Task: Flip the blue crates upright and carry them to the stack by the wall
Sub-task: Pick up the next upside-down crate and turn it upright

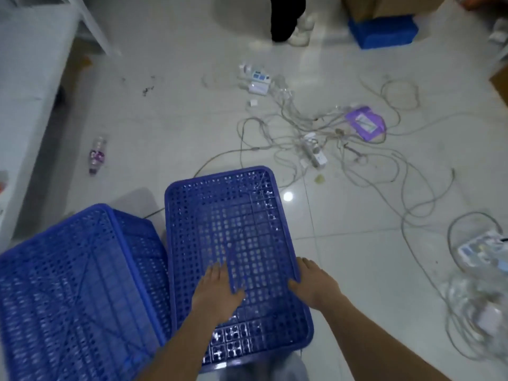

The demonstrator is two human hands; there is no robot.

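A blue mesh crate [233,215] lies on the floor right in front of me, its wide perforated face turned up. My left hand [217,295] rests flat on that mesh near the middle, fingers straight. My right hand [313,287] lies against the crate's right edge, thumb on the mesh and fingers along the rim. A second blue crate [74,284] sits tilted at the lower left, showing its base and one side wall, touching the first crate. Another blue crate [382,31] stands far off at the upper right under a cardboard box [390,6].
Tangled white cables and power strips [313,152] sprawl over the tiles beyond the crate, with a purple pouch [365,123]. A plastic bottle [96,155] lies at the left. A white table [24,78] runs along the left. A person's legs [286,20] stand at the top.
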